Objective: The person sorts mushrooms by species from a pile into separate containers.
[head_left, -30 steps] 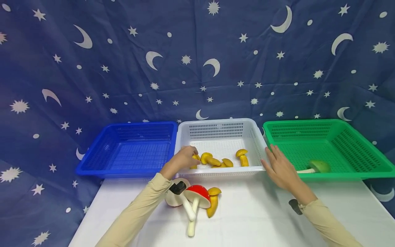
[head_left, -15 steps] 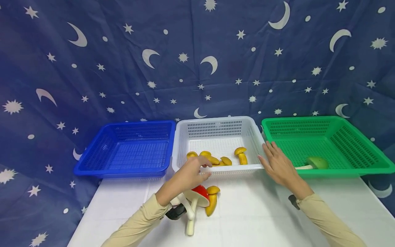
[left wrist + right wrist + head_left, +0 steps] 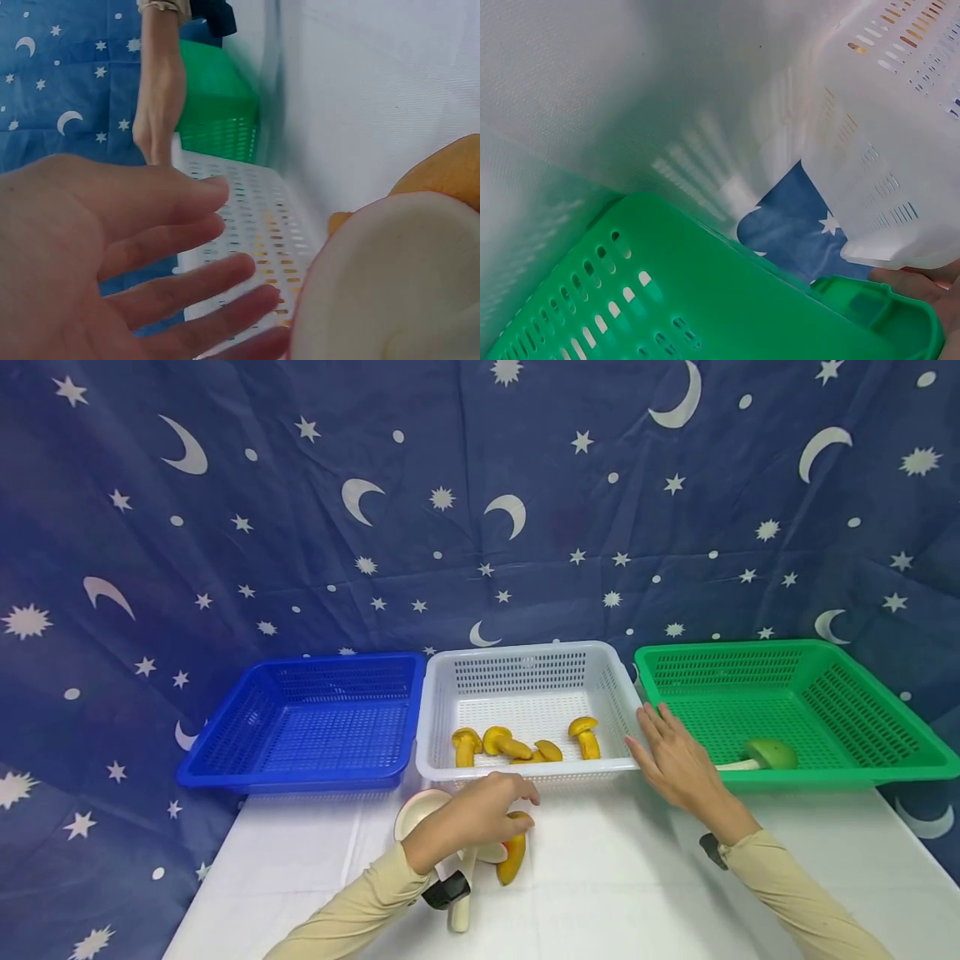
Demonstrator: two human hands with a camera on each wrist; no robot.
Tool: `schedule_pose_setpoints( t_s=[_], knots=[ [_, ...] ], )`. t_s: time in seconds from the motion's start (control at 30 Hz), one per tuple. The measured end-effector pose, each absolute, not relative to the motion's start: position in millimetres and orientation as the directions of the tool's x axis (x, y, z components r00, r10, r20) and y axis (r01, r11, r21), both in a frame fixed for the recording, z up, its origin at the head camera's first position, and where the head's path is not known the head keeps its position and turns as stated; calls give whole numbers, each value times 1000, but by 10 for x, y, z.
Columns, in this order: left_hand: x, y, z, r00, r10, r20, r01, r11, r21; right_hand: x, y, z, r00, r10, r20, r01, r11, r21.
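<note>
My left hand is over a small group of toy mushrooms on the table, its fingers loosely spread and holding nothing. Closest to its fingertips lies a yellow mushroom. The hand mostly hides a red-capped mushroom, whose stem shows below. Another mushroom shows its pale underside at the left. In the left wrist view, a red-edged pale cap fills the lower right. My right hand rests with straight fingers at the right rim of the white basket. Several yellow mushrooms lie in that basket.
A blue basket stands to the left of the white one. To the right stands a green basket with a green-capped mushroom inside. A dark blue curtain with stars and moons hangs behind the white-covered table.
My left hand has let go of a yellow mushroom in the white basket and moved out, toward me and right, over the mushrooms on the table. My right hand has stayed at the rim.
</note>
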State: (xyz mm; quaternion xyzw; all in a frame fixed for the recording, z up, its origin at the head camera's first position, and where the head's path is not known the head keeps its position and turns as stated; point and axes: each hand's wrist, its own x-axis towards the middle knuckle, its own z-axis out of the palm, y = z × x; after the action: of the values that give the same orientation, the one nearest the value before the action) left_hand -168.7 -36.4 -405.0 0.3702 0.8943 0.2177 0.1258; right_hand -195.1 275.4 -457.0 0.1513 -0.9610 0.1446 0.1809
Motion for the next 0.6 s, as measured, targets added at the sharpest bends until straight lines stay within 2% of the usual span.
schedule_pose_setpoints(
  t_s=[0.33, 0.5, 0.6],
  knots=[
    [-1686, -232, -4242, -668, 710, -220, 652, 702, 287, -1953, 2735, -4572, -890, -229, 395, -330, 921, -209],
    [-1664, -173, -4360, -657, 716, -237, 701, 696, 157, -1958, 2738, -4583, -881, -222, 417, -326, 924, -198],
    [-1670, -145, -4426, -653, 721, -231, 709, 690, 149, -1959, 2740, -4592, -877, -219, 428, -328, 923, -201]
  ],
)
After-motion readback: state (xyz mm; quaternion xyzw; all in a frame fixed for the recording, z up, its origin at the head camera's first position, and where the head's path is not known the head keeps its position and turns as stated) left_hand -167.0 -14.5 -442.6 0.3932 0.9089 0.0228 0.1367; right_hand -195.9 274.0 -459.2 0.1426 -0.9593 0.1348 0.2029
